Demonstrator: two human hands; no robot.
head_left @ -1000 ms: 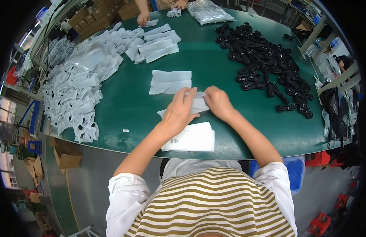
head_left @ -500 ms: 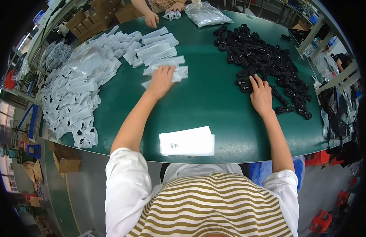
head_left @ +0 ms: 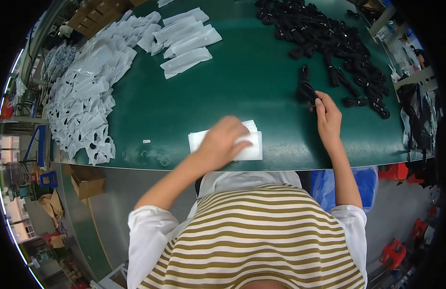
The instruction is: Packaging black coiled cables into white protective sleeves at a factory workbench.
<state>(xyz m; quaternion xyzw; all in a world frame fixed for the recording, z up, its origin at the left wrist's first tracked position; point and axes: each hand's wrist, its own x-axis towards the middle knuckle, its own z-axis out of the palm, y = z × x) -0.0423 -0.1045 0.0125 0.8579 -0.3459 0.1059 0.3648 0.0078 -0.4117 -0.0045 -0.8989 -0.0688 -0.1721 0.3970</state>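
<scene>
My right hand [head_left: 329, 115] is closed on a bundled black cable [head_left: 306, 85], raised at the near edge of a large heap of black cables [head_left: 324, 38]. My left hand [head_left: 225, 139] lies over a stack of flat white rectangular pieces [head_left: 252, 148] close to the table's front edge. Motion smears its fingers, and the thumb points right across the top piece. Whether it grips one, I cannot make out. Beyond it, several frosted white pouches [head_left: 188, 62] lie in a loose row.
A big pile of frosted pouches [head_left: 83, 106] covers the left of the green table [head_left: 252, 82]. A small white label [head_left: 146, 141] lies near the front edge. Below are a cardboard box [head_left: 88, 182], a blue bag-lined container [head_left: 346, 188] and red stools [head_left: 392, 254].
My left hand has come back from the frosted pouches to the white stack. My right hand has drawn a cable bundle away from the heap toward me. The view has tilted downward.
</scene>
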